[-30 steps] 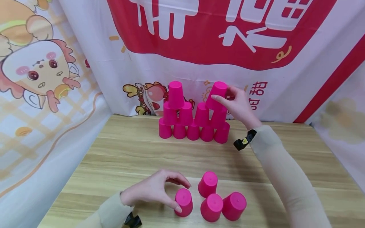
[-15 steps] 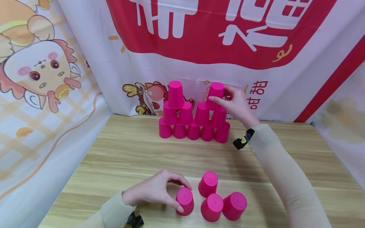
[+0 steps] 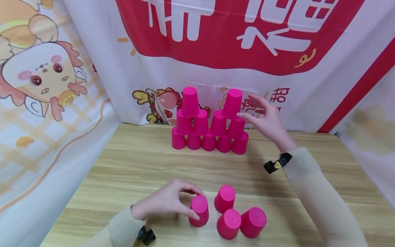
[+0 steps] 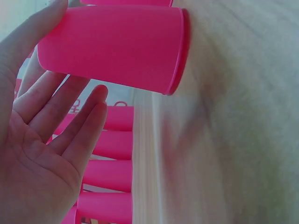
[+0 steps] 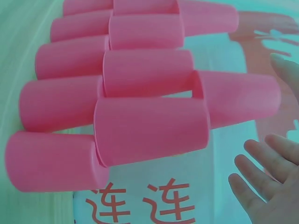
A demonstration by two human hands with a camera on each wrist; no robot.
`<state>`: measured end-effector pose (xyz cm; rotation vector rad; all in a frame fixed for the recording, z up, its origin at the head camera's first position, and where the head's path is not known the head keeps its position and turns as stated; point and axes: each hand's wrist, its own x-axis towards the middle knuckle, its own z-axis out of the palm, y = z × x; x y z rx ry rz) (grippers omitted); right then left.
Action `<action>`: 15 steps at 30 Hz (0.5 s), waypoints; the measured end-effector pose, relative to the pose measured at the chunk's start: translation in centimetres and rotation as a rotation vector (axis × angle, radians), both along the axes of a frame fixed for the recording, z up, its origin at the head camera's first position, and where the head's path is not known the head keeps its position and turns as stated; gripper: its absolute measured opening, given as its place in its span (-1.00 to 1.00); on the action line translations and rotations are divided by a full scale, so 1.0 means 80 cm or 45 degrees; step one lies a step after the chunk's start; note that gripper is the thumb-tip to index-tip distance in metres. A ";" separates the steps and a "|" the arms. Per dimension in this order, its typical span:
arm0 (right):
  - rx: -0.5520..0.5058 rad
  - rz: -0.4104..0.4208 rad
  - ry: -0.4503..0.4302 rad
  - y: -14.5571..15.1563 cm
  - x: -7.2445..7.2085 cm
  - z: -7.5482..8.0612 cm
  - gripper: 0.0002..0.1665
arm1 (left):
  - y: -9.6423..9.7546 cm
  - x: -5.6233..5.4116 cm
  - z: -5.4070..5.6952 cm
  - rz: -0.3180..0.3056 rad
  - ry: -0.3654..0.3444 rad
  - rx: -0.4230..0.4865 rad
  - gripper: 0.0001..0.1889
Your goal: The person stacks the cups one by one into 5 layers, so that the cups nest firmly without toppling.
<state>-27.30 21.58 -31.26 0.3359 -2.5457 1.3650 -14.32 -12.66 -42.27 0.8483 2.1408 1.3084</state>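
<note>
Pink cups stand upside down in a stepped stack (image 3: 209, 142) at the back of the table, in three tiers. Its top tier has a left cup (image 3: 190, 102) and a right cup (image 3: 232, 104), with a gap between them. Just right of that right cup is my right hand (image 3: 267, 120), fingers spread and holding nothing; the right wrist view shows the fingers (image 5: 254, 186) apart from the cup (image 5: 240, 99). Near the front, my left hand (image 3: 168, 202) pinches another upside-down cup (image 3: 199, 211) between thumb and fingers, its rim close over the table in the left wrist view.
Right of my left hand stand three more upside-down cups: a rear one (image 3: 225, 199), a front one (image 3: 229, 224) and a right one (image 3: 253, 222). A printed cloth (image 3: 148, 72) hangs behind the wooden table (image 3: 139, 164), close to the stack.
The right hand set its cup on the stack's top tier, let go and drew back to the right. The left hand's fingers closed on the front cup, which moved slightly away from me.
</note>
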 end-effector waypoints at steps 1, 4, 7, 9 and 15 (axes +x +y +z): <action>-0.013 0.015 0.016 0.002 0.006 0.000 -0.06 | 0.000 -0.001 0.001 0.011 0.005 0.002 -0.58; -0.033 0.071 0.058 0.005 0.026 -0.003 -0.13 | -0.002 -0.005 0.004 0.037 0.033 0.004 -0.56; -0.011 0.125 0.105 0.006 0.043 -0.011 -0.18 | -0.005 -0.009 0.007 0.056 0.066 0.030 -0.53; 0.008 0.171 0.132 0.006 0.053 -0.017 -0.21 | -0.006 -0.012 0.009 0.073 0.087 0.043 -0.51; 0.074 0.262 0.113 0.010 0.086 -0.037 -0.26 | -0.011 -0.018 0.018 0.132 0.176 0.023 -0.50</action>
